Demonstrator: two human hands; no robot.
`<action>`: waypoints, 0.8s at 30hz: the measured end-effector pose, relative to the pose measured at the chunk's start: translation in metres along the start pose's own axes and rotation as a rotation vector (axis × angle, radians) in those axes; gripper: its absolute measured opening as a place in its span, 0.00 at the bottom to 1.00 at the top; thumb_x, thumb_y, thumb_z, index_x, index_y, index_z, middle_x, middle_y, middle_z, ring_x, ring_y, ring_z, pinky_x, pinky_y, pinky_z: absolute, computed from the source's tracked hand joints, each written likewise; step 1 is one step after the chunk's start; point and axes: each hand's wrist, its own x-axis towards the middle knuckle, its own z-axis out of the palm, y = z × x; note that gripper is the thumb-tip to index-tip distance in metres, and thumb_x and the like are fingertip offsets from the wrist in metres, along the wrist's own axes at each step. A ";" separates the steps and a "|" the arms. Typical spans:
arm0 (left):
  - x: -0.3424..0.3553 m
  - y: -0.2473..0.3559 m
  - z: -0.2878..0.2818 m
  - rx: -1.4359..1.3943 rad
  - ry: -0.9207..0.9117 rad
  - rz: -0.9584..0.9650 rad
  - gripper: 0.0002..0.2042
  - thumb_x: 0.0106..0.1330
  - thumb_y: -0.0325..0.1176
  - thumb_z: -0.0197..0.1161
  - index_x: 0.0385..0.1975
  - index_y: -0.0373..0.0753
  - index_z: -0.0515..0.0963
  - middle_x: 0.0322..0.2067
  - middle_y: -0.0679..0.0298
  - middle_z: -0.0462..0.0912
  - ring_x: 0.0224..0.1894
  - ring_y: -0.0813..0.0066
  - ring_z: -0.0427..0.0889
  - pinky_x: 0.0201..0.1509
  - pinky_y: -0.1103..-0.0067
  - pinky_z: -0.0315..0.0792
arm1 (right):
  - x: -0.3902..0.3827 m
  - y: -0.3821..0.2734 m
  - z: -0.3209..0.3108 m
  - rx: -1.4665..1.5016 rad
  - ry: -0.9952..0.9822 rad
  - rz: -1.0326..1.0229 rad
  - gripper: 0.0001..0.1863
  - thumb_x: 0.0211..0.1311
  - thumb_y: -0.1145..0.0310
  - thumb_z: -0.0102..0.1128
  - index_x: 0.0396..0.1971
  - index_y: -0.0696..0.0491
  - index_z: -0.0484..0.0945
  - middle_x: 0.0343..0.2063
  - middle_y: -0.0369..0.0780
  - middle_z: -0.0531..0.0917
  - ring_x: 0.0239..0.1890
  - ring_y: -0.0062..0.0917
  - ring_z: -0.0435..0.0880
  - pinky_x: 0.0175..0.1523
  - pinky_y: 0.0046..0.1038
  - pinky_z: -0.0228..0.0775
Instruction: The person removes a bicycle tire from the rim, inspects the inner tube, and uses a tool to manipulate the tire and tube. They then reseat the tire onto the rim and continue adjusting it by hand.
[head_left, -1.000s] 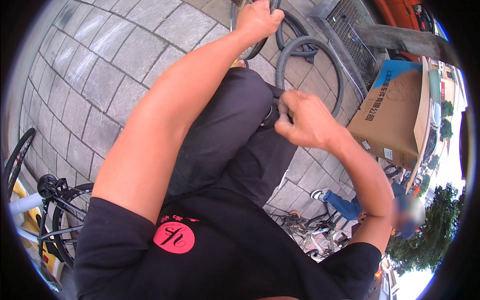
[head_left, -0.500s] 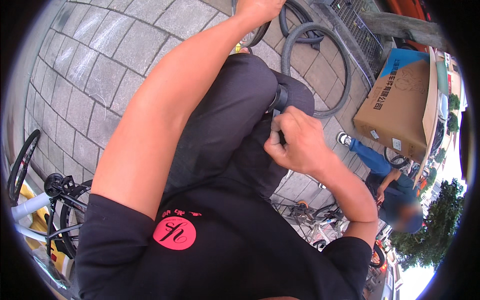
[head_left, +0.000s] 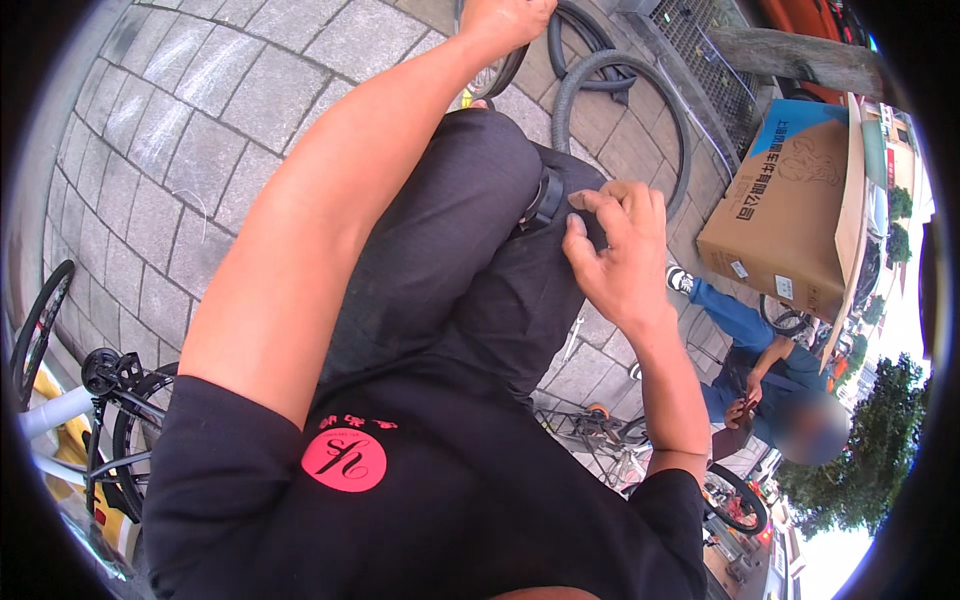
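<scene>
At the top edge, my left hand (head_left: pixel 507 22) is closed on a black-tyred bicycle wheel (head_left: pixel 512 72); the picture's edge cuts off part of the fingers. My right hand (head_left: pixel 628 245) hovers over my right knee, its thumb and fingers apart and nothing visible between them. Beside its fingertips, between my knees, sits a black rounded object with a shiny part (head_left: pixel 545 200); its kind is unclear. Just beyond the knees a loose grey-black tyre (head_left: pixel 683 130) lies on the paving, with a folded black tube (head_left: pixel 600 70) partly behind it.
A large brown and blue cardboard box (head_left: pixel 785 200) stands at right, near a metal grate (head_left: pixel 705 50) and a wooden beam (head_left: pixel 800 58). A person in jeans (head_left: pixel 735 315) is beyond my right arm. Bicycle parts (head_left: pixel 120 385) stand at left. A wrench-like tool (head_left: pixel 573 340) lies on the paving.
My right hand has opened from a closed grip, lifting slightly up and to the right. My left hand stays at the wheel. The other person's hands have shifted.
</scene>
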 end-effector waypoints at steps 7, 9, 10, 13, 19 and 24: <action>0.004 -0.005 0.004 -0.021 -0.039 -0.018 0.22 0.66 0.47 0.56 0.40 0.30 0.80 0.39 0.35 0.84 0.44 0.34 0.84 0.52 0.52 0.78 | 0.004 -0.011 -0.003 -0.016 -0.160 -0.088 0.26 0.53 0.69 0.73 0.54 0.52 0.80 0.57 0.43 0.79 0.64 0.44 0.73 0.68 0.44 0.64; 0.004 -0.006 0.004 -0.016 -0.046 -0.019 0.22 0.66 0.47 0.56 0.41 0.30 0.80 0.39 0.35 0.84 0.44 0.33 0.84 0.52 0.52 0.78 | 0.004 -0.015 0.001 -0.033 -0.164 -0.071 0.28 0.53 0.68 0.74 0.56 0.53 0.78 0.58 0.43 0.78 0.65 0.44 0.73 0.69 0.45 0.63; 0.003 -0.005 0.003 -0.025 -0.049 -0.029 0.22 0.66 0.47 0.56 0.41 0.30 0.80 0.39 0.35 0.84 0.45 0.33 0.84 0.53 0.52 0.78 | 0.004 -0.016 0.004 -0.031 -0.161 -0.063 0.30 0.53 0.68 0.74 0.57 0.54 0.77 0.58 0.44 0.78 0.66 0.45 0.72 0.70 0.46 0.62; 0.001 0.001 -0.001 -0.043 -0.060 -0.060 0.23 0.66 0.48 0.56 0.41 0.29 0.80 0.40 0.35 0.84 0.46 0.33 0.83 0.54 0.52 0.77 | 0.006 -0.018 0.012 -0.061 -0.158 -0.028 0.33 0.52 0.67 0.75 0.60 0.55 0.73 0.59 0.46 0.78 0.67 0.47 0.72 0.73 0.49 0.58; 0.002 -0.005 0.002 -0.090 -0.077 -0.041 0.23 0.62 0.49 0.59 0.35 0.30 0.82 0.36 0.37 0.85 0.44 0.35 0.85 0.53 0.54 0.78 | 0.024 -0.007 0.012 -0.001 -0.217 -0.063 0.31 0.51 0.66 0.75 0.57 0.54 0.74 0.57 0.49 0.79 0.66 0.47 0.74 0.77 0.52 0.52; 0.002 -0.006 -0.001 -0.065 -0.095 -0.093 0.22 0.64 0.48 0.58 0.44 0.34 0.82 0.39 0.39 0.86 0.47 0.38 0.85 0.52 0.56 0.78 | 0.038 0.007 0.011 0.338 -0.226 -0.002 0.33 0.49 0.66 0.73 0.57 0.56 0.73 0.54 0.50 0.78 0.63 0.45 0.76 0.73 0.48 0.62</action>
